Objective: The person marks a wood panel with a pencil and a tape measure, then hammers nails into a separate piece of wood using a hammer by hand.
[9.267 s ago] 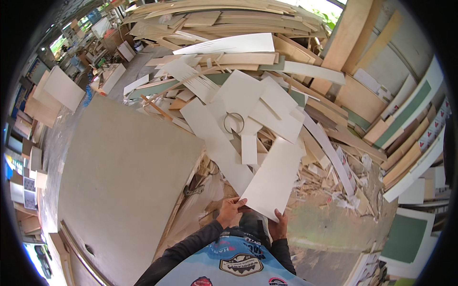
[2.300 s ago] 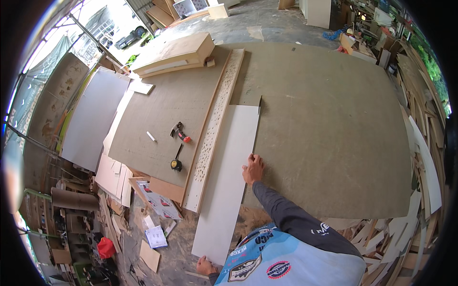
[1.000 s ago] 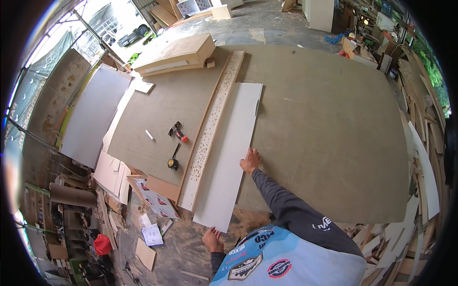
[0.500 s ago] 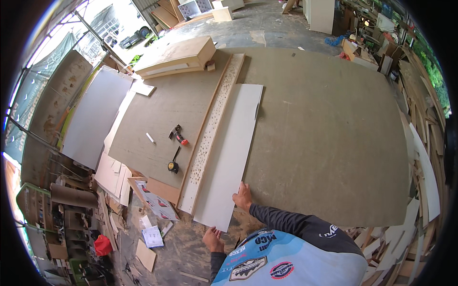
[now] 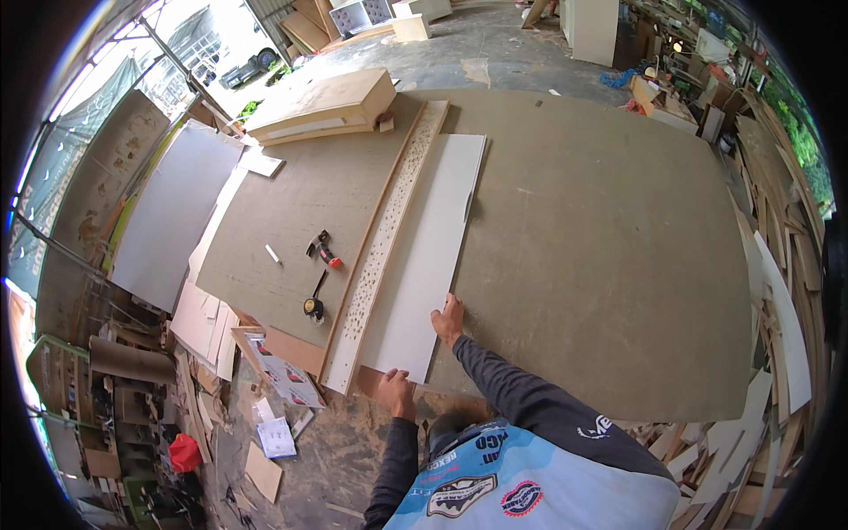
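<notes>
A long white board (image 5: 428,238) lies flat on the brown worktable (image 5: 601,265), its left side along a long hole-dotted board (image 5: 382,247) with wooden edge strips. My right hand (image 5: 449,320) is closed on the white board's right edge, towards its near end. At the near end my left hand (image 5: 395,393) is closed, fingers at the board's end edge; their tips are partly hidden. To the left of the hole-dotted board lie a claw hammer (image 5: 324,250) with a red and black handle, a tape measure (image 5: 314,307) and a white marker (image 5: 274,254).
A wooden box (image 5: 322,110) sits at the table's far left. A large white panel (image 5: 177,216) leans beyond the left side. Wood offcuts (image 5: 791,265) pile up at the right. Papers (image 5: 276,437) and scraps litter the floor near the table's left front corner.
The white board has slid away from me along the hole-dotted board, its near end now close to the table's front edge. Both my hands have moved forward with it.
</notes>
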Demonstrator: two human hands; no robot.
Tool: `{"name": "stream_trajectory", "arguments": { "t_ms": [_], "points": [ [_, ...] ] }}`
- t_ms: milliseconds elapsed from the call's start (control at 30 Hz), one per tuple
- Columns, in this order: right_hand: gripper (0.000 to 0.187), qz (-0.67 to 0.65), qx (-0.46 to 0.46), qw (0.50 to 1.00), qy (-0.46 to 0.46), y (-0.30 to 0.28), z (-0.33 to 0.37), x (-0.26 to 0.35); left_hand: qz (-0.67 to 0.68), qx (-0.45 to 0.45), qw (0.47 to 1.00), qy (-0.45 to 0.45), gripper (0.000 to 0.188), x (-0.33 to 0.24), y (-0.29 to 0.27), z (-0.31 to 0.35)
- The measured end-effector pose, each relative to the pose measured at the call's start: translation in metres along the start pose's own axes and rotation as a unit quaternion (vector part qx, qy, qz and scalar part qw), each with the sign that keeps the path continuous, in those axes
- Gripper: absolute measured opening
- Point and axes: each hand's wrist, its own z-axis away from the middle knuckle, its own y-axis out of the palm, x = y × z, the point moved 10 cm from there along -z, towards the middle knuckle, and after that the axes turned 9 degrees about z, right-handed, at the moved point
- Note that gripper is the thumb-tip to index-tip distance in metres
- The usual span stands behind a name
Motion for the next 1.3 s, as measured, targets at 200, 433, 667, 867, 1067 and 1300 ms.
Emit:
{"name": "stream_trajectory", "arguments": {
  "t_ms": [200,433,667,867,1067,1300],
  "points": [
    [0.058,-0.079,0.025,0.993,-0.079,-0.019,0.038,0.002,-0.542,0.186,0.751,0.328,0.054,-0.064,0.044,0.02],
    [0.058,-0.086,0.265,0.956,0.088,-0.027,0.133,0.006,-0.599,0.44,0.549,0.382,0.075,-0.06,0.051,-0.017],
    [0.059,-0.127,0.258,0.948,0.139,-0.02,0.129,0.015,-0.562,0.477,0.511,0.441,0.076,-0.054,0.063,-0.038],
    [0.059,-0.178,0.227,0.939,0.185,-0.014,0.094,0.004,-0.561,0.476,0.502,0.455,0.077,-0.055,0.102,-0.051],
    [0.057,-0.25,0.212,0.923,0.202,-0.015,0.044,-0.003,-0.584,0.463,0.495,0.447,0.076,-0.061,0.15,-0.065],
    [0.04,-0.204,0.111,0.963,0.134,-0.081,-0.012,-0.043,-0.618,0.44,0.459,0.463,0.074,-0.067,0.205,-0.076]
  ]
}}
